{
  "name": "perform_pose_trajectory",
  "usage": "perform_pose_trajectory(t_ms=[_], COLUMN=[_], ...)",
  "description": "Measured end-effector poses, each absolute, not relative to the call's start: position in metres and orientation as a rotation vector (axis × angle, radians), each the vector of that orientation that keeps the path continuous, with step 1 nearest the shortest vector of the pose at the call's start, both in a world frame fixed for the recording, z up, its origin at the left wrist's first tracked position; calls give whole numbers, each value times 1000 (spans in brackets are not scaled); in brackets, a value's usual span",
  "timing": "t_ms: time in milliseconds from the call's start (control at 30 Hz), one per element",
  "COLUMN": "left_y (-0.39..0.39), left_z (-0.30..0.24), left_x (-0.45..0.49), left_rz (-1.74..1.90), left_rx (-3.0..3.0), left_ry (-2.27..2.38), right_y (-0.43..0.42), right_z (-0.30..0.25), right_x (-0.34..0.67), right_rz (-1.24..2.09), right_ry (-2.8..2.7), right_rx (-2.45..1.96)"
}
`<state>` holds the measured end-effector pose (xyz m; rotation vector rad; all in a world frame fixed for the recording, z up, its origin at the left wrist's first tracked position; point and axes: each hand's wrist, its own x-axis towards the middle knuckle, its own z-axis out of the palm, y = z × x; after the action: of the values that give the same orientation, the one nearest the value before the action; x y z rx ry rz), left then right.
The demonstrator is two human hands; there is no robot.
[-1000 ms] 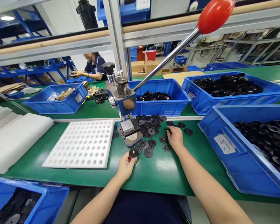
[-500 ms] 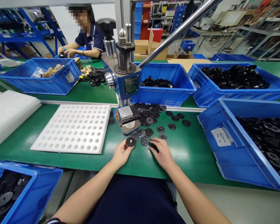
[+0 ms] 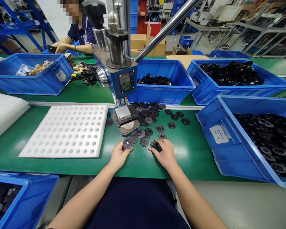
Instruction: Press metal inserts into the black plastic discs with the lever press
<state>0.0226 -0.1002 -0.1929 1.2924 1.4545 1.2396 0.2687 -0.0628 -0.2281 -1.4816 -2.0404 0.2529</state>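
Note:
My left hand [image 3: 119,156] is closed on a black disc [image 3: 127,143] with a small pale pin at its centre, held tilted above the table just in front of the press [image 3: 125,119]. My right hand [image 3: 165,153] has thumb and fingers curled round the edges of a smaller black ringed disc [image 3: 154,145], low over the table. Between and beyond my hands lie several loose black discs [image 3: 145,142], some with holes, spread and heaped beside the press base. A metal block [image 3: 123,112] sits on the press base.
A white foam tray with round holes [image 3: 62,130] lies left of the press. Blue bins of black parts stand at the right [image 3: 212,117], the back and the lower left [image 3: 41,190]. The press lever [image 3: 166,30] slants up rightward. Across the table a person [image 3: 79,38] handles a dark part.
The camera view has shifted, and the disc in my left hand is turned more to face me. My right fingers have opened round the ringed disc, which now shows plainly between them.

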Motion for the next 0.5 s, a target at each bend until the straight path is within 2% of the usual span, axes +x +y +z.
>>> perform_pose_trajectory(t_ms=[233,500], left_y=[-100,-99], left_z=[-186,-186], left_x=[24,23], left_rz=[1188,1128], left_rx=[1458,1707], left_ry=[1452,1452], right_y=[-68,-89], right_z=[-225,-188], right_x=[260,198], right_rz=[307,466], right_ry=[-1961,-1954], right_rx=[-1456,-1108])
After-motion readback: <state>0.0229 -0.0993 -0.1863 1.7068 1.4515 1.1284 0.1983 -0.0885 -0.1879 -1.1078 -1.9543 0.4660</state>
